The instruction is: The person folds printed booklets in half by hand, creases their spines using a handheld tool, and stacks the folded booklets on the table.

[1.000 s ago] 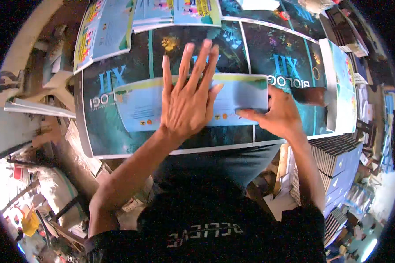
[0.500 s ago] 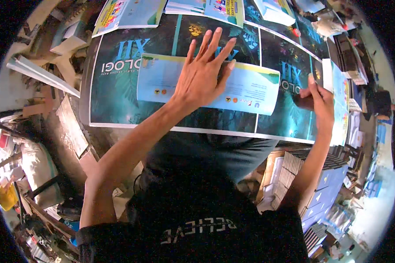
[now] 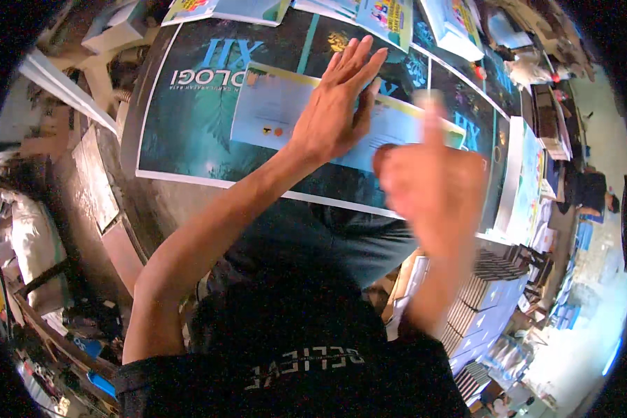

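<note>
So, the pale blue printed sheet lies just in from the near edge of the counter, with the left hand laid flat on it, presumably so it won't slide. Right hand looks curled round some brown object, too blurred to identify, and covers the sheet's near right corner; colourful booklets toward the counter's far side get cut off.

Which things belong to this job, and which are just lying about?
Apparently in the job:
light-blue printed paper under left hand
dark printed sheet beneath
blurred brown object at right hand

Apparently lying about:
pale sack, left
stacked books, lower right
</note>
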`<action>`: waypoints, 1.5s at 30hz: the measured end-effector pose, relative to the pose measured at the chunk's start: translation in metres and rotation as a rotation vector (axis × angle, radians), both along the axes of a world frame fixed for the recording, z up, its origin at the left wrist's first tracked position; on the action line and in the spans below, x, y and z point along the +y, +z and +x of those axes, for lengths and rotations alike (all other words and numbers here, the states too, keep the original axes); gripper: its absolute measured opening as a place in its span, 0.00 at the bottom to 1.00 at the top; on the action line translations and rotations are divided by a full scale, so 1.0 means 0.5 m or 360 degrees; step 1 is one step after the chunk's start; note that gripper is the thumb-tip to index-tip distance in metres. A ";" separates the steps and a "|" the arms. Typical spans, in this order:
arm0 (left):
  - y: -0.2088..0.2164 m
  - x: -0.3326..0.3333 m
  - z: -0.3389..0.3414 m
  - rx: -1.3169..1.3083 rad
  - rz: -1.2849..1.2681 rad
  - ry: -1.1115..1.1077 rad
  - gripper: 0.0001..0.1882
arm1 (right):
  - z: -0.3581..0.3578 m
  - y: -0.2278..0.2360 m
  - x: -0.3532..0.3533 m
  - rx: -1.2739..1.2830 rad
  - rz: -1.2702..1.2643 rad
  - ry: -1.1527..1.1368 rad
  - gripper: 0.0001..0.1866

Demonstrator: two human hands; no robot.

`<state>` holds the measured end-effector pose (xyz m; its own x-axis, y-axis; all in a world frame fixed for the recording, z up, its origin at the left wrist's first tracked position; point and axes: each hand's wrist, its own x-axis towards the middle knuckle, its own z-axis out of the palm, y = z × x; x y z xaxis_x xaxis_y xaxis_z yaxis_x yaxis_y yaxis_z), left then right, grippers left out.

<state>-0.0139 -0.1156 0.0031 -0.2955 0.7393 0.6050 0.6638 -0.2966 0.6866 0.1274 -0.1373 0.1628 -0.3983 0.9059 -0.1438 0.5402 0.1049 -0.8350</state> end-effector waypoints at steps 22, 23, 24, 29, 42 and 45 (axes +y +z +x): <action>0.018 0.007 0.057 0.0962 -0.0350 0.0258 0.34 | 0.063 -0.167 0.071 -0.0263 0.0569 0.0545 0.22; 0.020 0.013 0.065 0.1016 -0.0374 0.0256 0.40 | 0.064 -0.174 0.071 -0.0257 0.0554 0.0544 0.22; 0.022 0.011 0.077 0.0955 -0.0326 0.0085 0.40 | 0.062 -0.175 0.072 -0.0248 0.0555 0.0540 0.22; -0.001 0.028 0.094 0.0819 -0.0301 0.0055 0.33 | 0.075 -0.164 0.090 0.0552 -0.0365 0.0283 0.32; 0.023 0.025 0.133 0.1115 -0.0407 0.0266 0.35 | 0.111 -0.149 0.102 0.0229 0.0185 -0.0002 0.36; 0.004 0.046 0.124 0.0841 -0.0182 -0.0067 0.40 | 0.112 -0.147 0.125 0.0271 -0.0156 0.0127 0.40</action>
<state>0.0483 -0.0928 0.0049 0.0583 0.8137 0.5784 0.9166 -0.2732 0.2920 0.1835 -0.0750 0.0893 -0.4943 0.8555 -0.1540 0.3837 0.0558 -0.9218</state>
